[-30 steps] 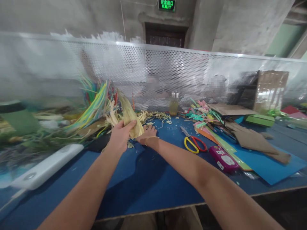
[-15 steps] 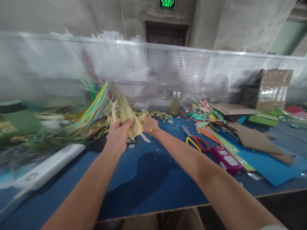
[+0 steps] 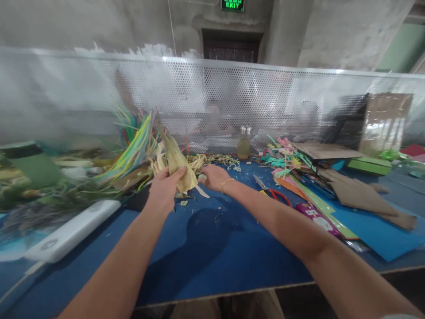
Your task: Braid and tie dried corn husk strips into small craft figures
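Pale-yellow, pointed dry husk [image 3: 177,161] stays pinched in the left hand [image 3: 162,189] above the blue tabletop [image 3: 252,261]; the half-curled right hand [image 3: 215,176], contents unclear, has shifted rightward, seemingly leaving the left to steady it.

Papery, matt husk [image 3: 182,172]; glossy metal partition [image 3: 262,95]

blue table [image 3: 199,270]: flat top with a pale front edge, small scraps [image 3: 183,203] scattered near the middle
left side: long white device [image 3: 75,230] with a white cable [image 3: 23,281], close to a blurred greenish heap [image 3: 79,186]
far side: upright bottle [image 3: 244,146] with yellowish contents, beside dry pale shreds [image 3: 221,158]
right side: scissors [image 3: 261,183] with red and yellow handles, near a purple item [image 3: 315,216] and a blue sheet [image 3: 381,239]
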`<state>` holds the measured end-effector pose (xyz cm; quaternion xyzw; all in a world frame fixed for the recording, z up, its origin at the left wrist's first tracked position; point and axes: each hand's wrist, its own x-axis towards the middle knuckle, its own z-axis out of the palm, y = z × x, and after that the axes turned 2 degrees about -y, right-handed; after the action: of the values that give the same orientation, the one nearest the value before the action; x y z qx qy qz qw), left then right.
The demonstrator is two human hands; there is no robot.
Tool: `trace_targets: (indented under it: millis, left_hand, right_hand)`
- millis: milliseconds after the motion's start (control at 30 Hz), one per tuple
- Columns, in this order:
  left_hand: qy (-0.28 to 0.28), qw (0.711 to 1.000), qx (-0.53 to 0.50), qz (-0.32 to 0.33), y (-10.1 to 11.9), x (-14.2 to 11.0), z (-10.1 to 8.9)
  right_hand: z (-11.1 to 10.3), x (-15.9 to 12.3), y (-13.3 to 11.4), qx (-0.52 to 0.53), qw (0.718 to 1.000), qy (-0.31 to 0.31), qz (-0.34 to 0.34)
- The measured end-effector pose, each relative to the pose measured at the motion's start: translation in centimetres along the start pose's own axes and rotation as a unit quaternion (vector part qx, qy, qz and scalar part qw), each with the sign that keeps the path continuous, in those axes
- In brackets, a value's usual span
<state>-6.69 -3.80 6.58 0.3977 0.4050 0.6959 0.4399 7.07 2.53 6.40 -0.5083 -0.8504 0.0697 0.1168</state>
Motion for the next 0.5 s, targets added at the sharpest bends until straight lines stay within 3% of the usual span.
trace_targets:
  millis: [33, 67, 133, 200, 267, 333, 433, 500]
  left_hand:
    - [-0.010, 1.000, 0.008, -0.007, -0.1, -0.1, 0.2]
    - [-0.019, 1.000, 0.016, -0.012, -0.2, -0.3, 0.4]
    - [-0.037, 0.999, 0.030, -0.018, -0.5, -0.6, 0.7]
    - [-0.045, 0.998, 0.041, -0.021, -0.7, -0.9, 0.9]
    - [-0.044, 0.998, 0.047, -0.021, -0.7, -1.0, 1.0]
    - [-0.038, 0.998, 0.046, -0.017, -0.7, -0.9, 0.9]
    - [-0.037, 0.998, 0.043, -0.016, -0.7, -0.7, 0.6]
    - [-0.053, 0.997, 0.050, -0.021, -0.9, -0.5, 0.3]
  right_hand:
    - [-0.6, -1.0, 1.2, -0.007, 1.000, -0.005, -0.015]
    - [-1.1, -2.1, 2.3, -0.006, 0.999, -0.049, -0.010]
    - [-1.3, -4.2, 3.7, 0.030, 0.978, -0.205, 0.009]
    - [-0.7, -5.6, 3.5, 0.080, 0.958, -0.276, 0.013]
    - [0.3, -6.0, 2.1, 0.161, 0.949, -0.270, 0.007]
    - [1.3, -5.4, 0.4, 0.288, 0.922, -0.258, -0.019]
    - [1.4, -3.8, -0.7, 0.355, 0.919, -0.128, -0.112]
    - [0.9, -3.2, -0.2, 0.385, 0.918, -0.058, -0.067]
